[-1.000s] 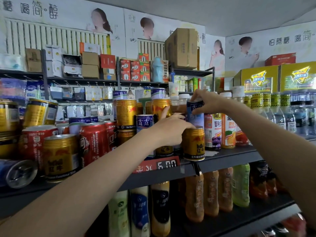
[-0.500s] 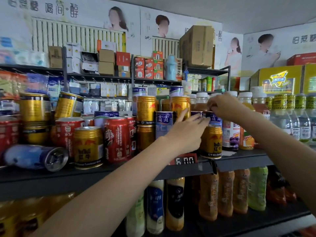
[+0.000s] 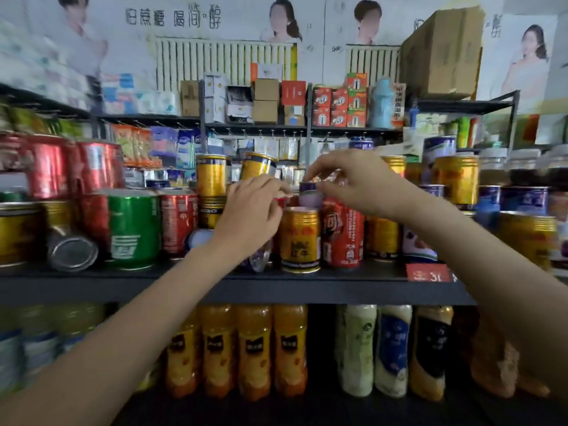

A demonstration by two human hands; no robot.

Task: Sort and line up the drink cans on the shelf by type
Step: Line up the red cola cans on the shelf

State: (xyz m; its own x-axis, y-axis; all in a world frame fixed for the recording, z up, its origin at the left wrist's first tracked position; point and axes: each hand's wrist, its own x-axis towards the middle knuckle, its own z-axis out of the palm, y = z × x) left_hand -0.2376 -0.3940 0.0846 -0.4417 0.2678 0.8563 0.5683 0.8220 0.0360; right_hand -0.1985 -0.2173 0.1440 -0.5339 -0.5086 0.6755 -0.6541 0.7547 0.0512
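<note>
The right hand (image 3: 359,182) pinches the rim of a purple can (image 3: 309,193) with curled fingers (image 3: 316,172), likely lifting it out of the mixed red and gold cans. The left hand (image 3: 252,216) hovers just left, fingers bent; whether it holds anything cannot be told. Behind the crowded shelf (image 3: 276,290), posters cover the shop wall.

Two bare arms, nothing worn

The left hand (image 3: 250,218) and right hand (image 3: 358,182) are showing no rings, gloves or watch, and both forearms are running bare down to the frame's edge with no sleeve, strap or band showing. The fingers are looking slim, the nails short and plain, though motion blur is softening the finer detail.
</note>
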